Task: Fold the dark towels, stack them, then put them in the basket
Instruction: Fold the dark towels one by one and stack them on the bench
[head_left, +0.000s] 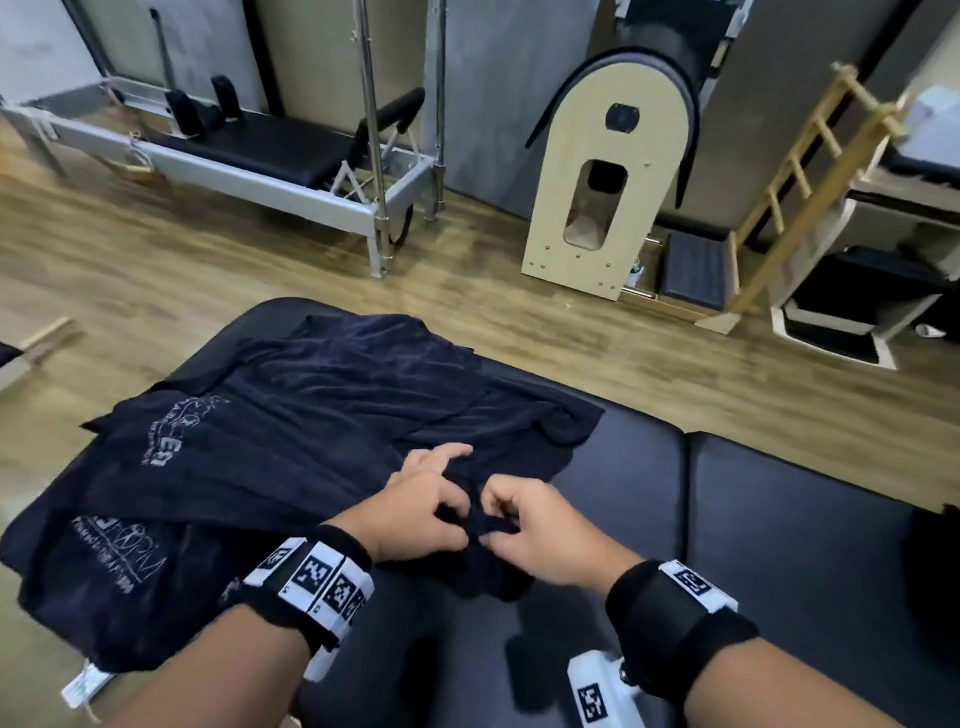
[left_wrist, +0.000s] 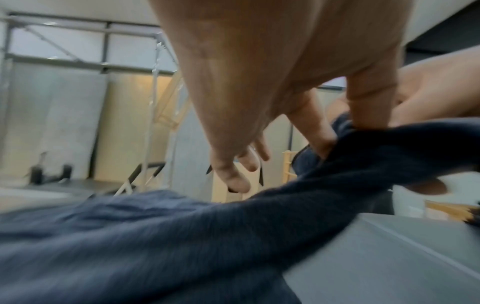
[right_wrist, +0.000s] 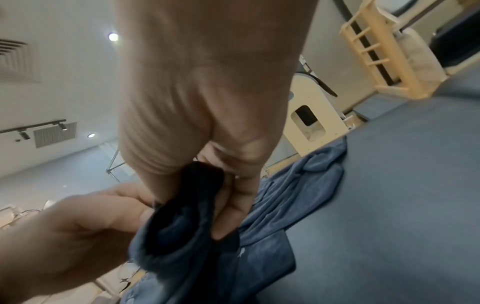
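Several dark navy towels (head_left: 322, 415) lie rumpled on a black padded bench (head_left: 779, 499); one at the near left shows white printed lettering (head_left: 119, 551). My left hand (head_left: 426, 514) and right hand (head_left: 524, 525) meet at the near edge of the top towel. Both pinch a bunched bit of its cloth (head_left: 480, 522) between thumb and fingers, the hands almost touching. In the left wrist view the left hand (left_wrist: 337, 133) has two fingers dug into the towel (left_wrist: 182, 236), the others spread loose. In the right wrist view the right hand (right_wrist: 223, 195) grips a dark fold (right_wrist: 187, 216). No basket is in view.
The bench's right half is bare padding with a seam (head_left: 685, 467). Beyond it on the wooden floor stand a pilates reformer (head_left: 249, 150), a beige arched barrel (head_left: 608, 187) and a wooden ladder frame (head_left: 810, 176). A dark object (head_left: 935, 571) sits at the right edge.
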